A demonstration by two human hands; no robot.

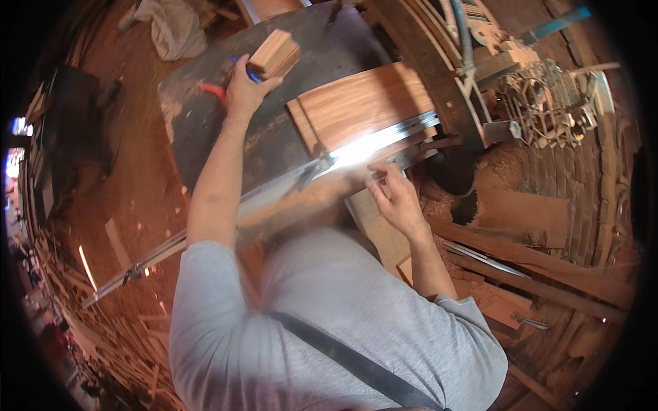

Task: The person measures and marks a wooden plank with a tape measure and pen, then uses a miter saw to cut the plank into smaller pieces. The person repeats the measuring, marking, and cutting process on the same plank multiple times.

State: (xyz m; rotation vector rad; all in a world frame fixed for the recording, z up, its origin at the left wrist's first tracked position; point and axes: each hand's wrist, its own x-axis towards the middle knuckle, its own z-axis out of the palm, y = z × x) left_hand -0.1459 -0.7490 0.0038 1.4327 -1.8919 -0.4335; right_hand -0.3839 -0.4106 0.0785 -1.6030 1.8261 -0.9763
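Note:
My left hand (245,94) reaches to the far left part of a dark table (274,133). A slim blue pen (253,75) lies between its index finger and thumb, beside a small stack of wooden blocks (274,53). A red handle-like piece (215,90) is just left of my wrist. My right hand (394,196) is at the near edge, below a shiny metal rail (370,146). Its fingers are curled together; whatever they pinch is too small to make out. Flat wooden boards (363,99) lie behind the rail, with a dark clamp-like part (315,170) at their near left corner.
Frames and a heap of tangled wooden pieces (548,103) stand right of the table. Long boards (534,264) and sawdust are at the lower right. Scrap strips (116,342) cover the floor at lower left. A pale cloth (171,31) lies at the far left.

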